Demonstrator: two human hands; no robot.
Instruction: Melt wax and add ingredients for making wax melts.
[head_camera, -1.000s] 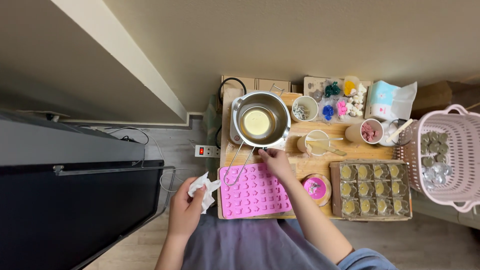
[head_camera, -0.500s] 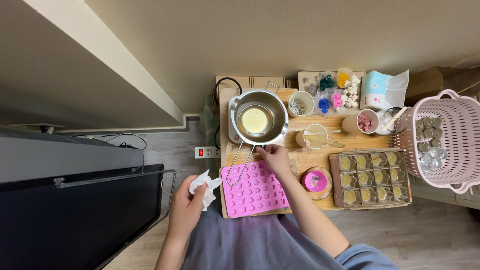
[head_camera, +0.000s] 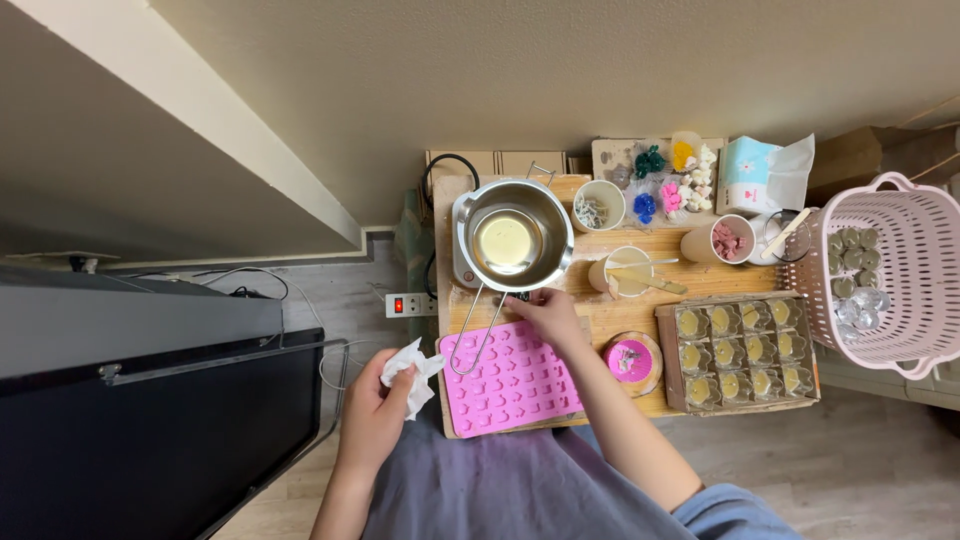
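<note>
The left hand (head_camera: 372, 412) is closed around a crumpled white tissue (head_camera: 412, 366), held off the left edge of the wooden table (head_camera: 610, 316), above the person's lap. The right hand (head_camera: 548, 314) reaches forward over the table, its fingertips at the near rim of the steel pot (head_camera: 515, 240); whether the fingers pinch anything there cannot be told. The pot holds pale yellow liquid, and its wire handle (head_camera: 478, 340) runs down over the pink mould (head_camera: 508, 380), which lies flat at the table's near edge just below the right hand. Beside the mould to the right sits a small round pink dish (head_camera: 631, 360), then a tray of small filled cups (head_camera: 738, 350). Behind the tray stand a white cup with sticks (head_camera: 628, 272) and a cup of pink pieces (head_camera: 728, 240). A pink basket (head_camera: 885, 275) stands at the far right.
</note>
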